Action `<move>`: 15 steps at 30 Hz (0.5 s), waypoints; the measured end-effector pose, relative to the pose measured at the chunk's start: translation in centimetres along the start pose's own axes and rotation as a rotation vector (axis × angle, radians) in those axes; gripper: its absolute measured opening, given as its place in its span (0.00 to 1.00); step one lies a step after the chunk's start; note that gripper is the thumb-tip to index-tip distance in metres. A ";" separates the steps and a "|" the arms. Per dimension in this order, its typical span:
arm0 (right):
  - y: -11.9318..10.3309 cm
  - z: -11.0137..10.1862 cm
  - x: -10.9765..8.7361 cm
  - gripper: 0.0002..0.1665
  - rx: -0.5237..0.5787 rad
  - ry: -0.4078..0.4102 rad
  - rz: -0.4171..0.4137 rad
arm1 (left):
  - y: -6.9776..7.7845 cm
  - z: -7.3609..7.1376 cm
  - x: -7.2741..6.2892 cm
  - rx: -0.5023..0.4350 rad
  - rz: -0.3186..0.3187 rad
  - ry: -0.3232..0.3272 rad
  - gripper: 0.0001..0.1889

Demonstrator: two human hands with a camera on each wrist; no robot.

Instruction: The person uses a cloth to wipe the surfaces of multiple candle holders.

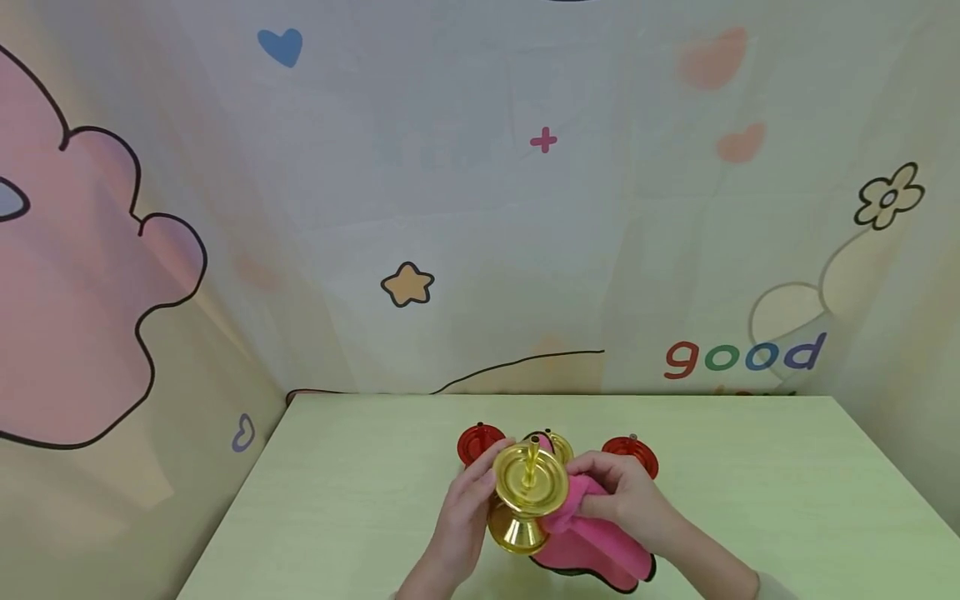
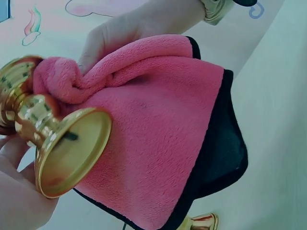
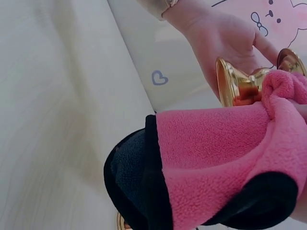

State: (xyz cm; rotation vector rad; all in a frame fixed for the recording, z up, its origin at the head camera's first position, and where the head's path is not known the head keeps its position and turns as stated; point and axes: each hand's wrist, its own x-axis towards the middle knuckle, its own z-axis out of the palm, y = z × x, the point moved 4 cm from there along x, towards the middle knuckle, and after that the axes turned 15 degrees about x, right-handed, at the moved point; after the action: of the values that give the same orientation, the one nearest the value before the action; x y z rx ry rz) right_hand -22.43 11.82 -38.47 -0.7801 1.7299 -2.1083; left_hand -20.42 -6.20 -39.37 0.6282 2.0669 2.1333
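A shiny gold candlestick [image 1: 517, 529] with a spiked round dish on top and a flared base is held by my left hand [image 1: 467, 510], its fingers along the dish's left side. In the left wrist view, the candlestick [image 2: 76, 153] tilts, its base turned toward the camera. My right hand [image 1: 628, 497] pinches a pink plush cloth [image 1: 600, 546] with a dark border. Bunched at the top, the cloth [image 3: 216, 143] lies against the candlestick just under its dish; the rest hangs down, showing a dark underside.
Behind my hands stand a red candlestick [image 1: 474, 446] on the left, another red candlestick [image 1: 637, 454] on the right and a second gold candlestick [image 1: 562, 447] between, partly hidden. The pale table [image 1: 337, 483] ends at a printed curtain [image 1: 480, 208].
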 end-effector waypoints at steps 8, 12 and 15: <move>0.6 -0.6 0.2 0.16 -0.006 0.070 0.035 | -0.4 -0.6 0.6 0.114 -0.074 0.246 0.24; 0.8 -0.3 0.3 0.18 -0.085 0.154 0.048 | -0.5 -0.3 0.4 0.195 -0.053 0.379 0.21; 0.7 0.1 0.4 0.18 -0.149 0.205 0.045 | -0.5 0.4 0.3 0.301 -0.032 0.374 0.28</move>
State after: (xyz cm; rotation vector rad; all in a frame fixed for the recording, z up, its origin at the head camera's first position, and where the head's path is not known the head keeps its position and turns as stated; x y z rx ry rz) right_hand -22.73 11.38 -39.09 -0.5725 2.0103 -2.1111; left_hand -20.67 -5.69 -39.81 0.2280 2.6020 2.0665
